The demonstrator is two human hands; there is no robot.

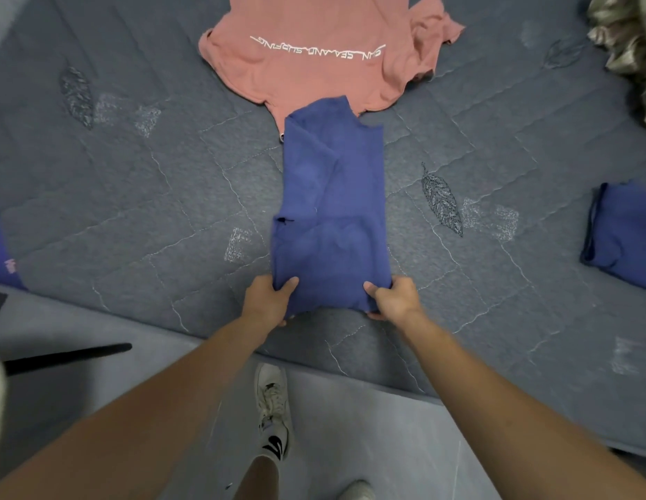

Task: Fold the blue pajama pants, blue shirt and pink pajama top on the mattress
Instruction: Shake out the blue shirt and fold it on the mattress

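- Blue shirt (330,211): lies on the grey quilted mattress (152,196) near its front edge, folded lengthwise into a narrow strip running away from the person. Its far end overlaps the lower hem of the pink pajama top (314,63).
- Left hand (269,299): fingers curled round the near left corner of the blue shirt, thumb on top of the cloth.
- Right hand (395,297): grips the near right corner likewise, thumb on top, fingers tucked beneath.
- Pink pajama top: spread flat at the far middle of the mattress, not folded, white lettering across it, one sleeve rumpled on the right.
- Folded blue garment (620,236): rests at the right side of the mattress, well apart from the shirt; whether it is the pajama pants cannot be told.
- Another blue cloth with print (4,254): shows at the left border, cut off by the frame.
- Mottled fabric (631,41): bunched at the far right corner.
- White sneaker (272,402): on the grey floor beside the mattress edge.
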